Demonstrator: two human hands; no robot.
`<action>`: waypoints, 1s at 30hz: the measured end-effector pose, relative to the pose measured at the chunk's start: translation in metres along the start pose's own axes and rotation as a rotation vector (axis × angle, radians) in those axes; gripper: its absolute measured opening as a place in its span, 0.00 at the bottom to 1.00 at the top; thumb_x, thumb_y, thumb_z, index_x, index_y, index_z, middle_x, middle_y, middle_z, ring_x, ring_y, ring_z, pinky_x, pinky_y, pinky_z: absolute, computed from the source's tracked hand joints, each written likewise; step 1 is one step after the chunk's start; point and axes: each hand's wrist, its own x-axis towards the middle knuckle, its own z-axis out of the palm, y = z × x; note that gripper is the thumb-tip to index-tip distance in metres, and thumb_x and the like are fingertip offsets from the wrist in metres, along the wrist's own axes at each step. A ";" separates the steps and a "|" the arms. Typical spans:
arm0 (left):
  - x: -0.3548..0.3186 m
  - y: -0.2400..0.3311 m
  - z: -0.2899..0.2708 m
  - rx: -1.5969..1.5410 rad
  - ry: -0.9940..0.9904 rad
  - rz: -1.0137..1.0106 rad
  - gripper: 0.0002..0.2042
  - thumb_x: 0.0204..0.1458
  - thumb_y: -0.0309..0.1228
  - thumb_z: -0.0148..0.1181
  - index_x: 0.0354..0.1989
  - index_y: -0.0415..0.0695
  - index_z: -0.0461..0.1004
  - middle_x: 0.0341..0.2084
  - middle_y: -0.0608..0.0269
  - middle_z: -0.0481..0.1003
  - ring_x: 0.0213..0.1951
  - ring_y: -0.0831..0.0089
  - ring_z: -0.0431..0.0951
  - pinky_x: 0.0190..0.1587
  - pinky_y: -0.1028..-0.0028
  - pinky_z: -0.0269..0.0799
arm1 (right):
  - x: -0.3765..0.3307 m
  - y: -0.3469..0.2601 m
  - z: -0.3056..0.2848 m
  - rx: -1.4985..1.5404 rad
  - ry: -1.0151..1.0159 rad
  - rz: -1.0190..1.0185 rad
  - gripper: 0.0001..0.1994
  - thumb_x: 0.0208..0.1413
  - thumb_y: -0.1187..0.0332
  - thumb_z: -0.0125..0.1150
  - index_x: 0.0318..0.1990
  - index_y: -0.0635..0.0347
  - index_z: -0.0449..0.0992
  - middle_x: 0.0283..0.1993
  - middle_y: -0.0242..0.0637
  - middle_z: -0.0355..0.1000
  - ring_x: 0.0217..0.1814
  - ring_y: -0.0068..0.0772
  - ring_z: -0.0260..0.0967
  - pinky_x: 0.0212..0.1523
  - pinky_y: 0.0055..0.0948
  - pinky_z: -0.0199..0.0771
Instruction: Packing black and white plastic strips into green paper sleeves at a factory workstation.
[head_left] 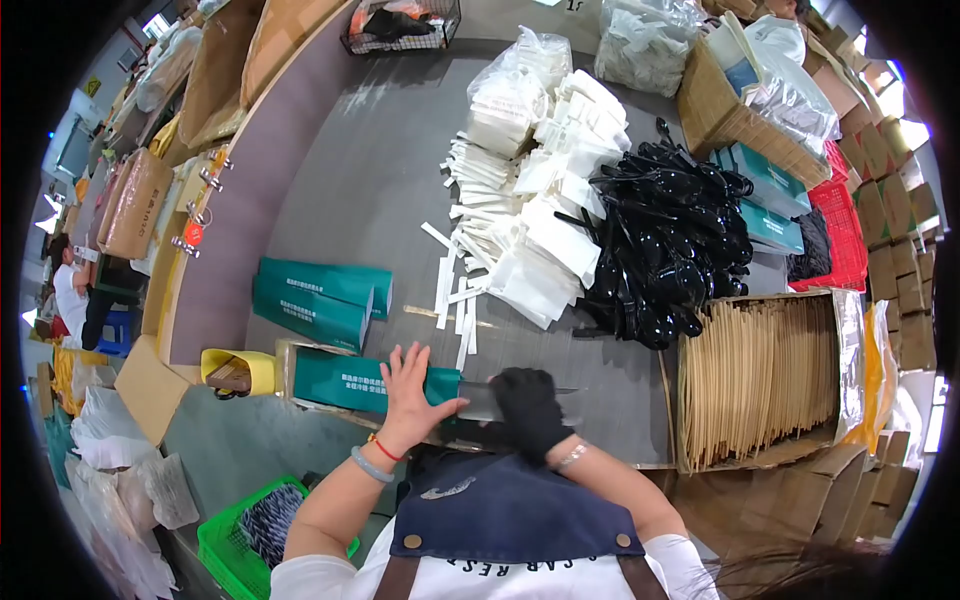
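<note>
My left hand (407, 392), bare, presses on a flat green printed packet (335, 381) at the table's near edge, fingers spread and thumb toward the right. My right hand (533, 412), in a black glove, is just right of it with its fingers curled down. A thin grey, shiny piece (480, 402) shows between the two hands and again beyond the glove; its kind is unclear, and the glove hides its middle. More green packets (318, 305) lie overlapped behind my left hand.
Black plastic spoons (670, 240) are heaped beside piled white paper packets (535, 230). An open carton of thin wooden sticks (765, 380) stands at right. A yellow holder (242, 371) sits at the left corner, a green basket (225, 540) lower left, a red crate (840, 225) far right.
</note>
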 end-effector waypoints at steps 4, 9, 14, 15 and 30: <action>0.029 -0.001 -0.009 -0.037 -0.122 0.045 0.36 0.40 0.42 0.72 0.57 0.37 0.67 0.57 0.47 0.67 0.63 0.45 0.59 0.64 0.48 0.50 | 0.008 0.003 -0.012 0.193 0.142 -0.091 0.30 0.38 0.52 0.70 0.49 0.56 0.72 0.50 0.41 0.69 0.52 0.45 0.65 0.55 0.44 0.60; 0.114 0.008 0.015 0.109 0.124 0.132 0.14 0.46 0.34 0.65 0.41 0.43 0.77 0.44 0.52 0.75 0.46 0.53 0.74 0.45 0.58 0.69 | -0.035 0.057 -0.048 0.041 0.403 0.201 0.22 0.39 0.62 0.72 0.45 0.55 0.75 0.47 0.41 0.72 0.51 0.45 0.67 0.52 0.41 0.66; 0.124 -0.002 0.021 0.198 -0.009 0.124 0.06 0.43 0.33 0.65 0.28 0.46 0.77 0.31 0.55 0.77 0.37 0.56 0.76 0.37 0.56 0.69 | -0.119 0.124 -0.089 -0.117 0.641 0.468 0.20 0.44 0.71 0.69 0.47 0.60 0.73 0.47 0.44 0.71 0.52 0.47 0.67 0.54 0.39 0.67; 0.120 -0.003 0.020 0.175 -0.066 0.105 0.05 0.43 0.32 0.65 0.25 0.46 0.76 0.28 0.56 0.77 0.34 0.55 0.77 0.36 0.56 0.70 | -0.142 0.140 -0.093 -0.134 0.745 0.510 0.19 0.46 0.71 0.68 0.46 0.61 0.73 0.47 0.44 0.70 0.53 0.47 0.66 0.55 0.40 0.66; 0.133 0.051 0.035 -0.009 0.202 0.633 0.10 0.38 0.23 0.67 0.31 0.44 0.74 0.39 0.57 0.73 0.43 0.55 0.72 0.42 0.63 0.70 | -0.223 0.214 -0.156 -0.456 0.520 1.265 0.10 0.57 0.70 0.56 0.42 0.69 0.73 0.43 0.50 0.71 0.46 0.50 0.69 0.48 0.40 0.69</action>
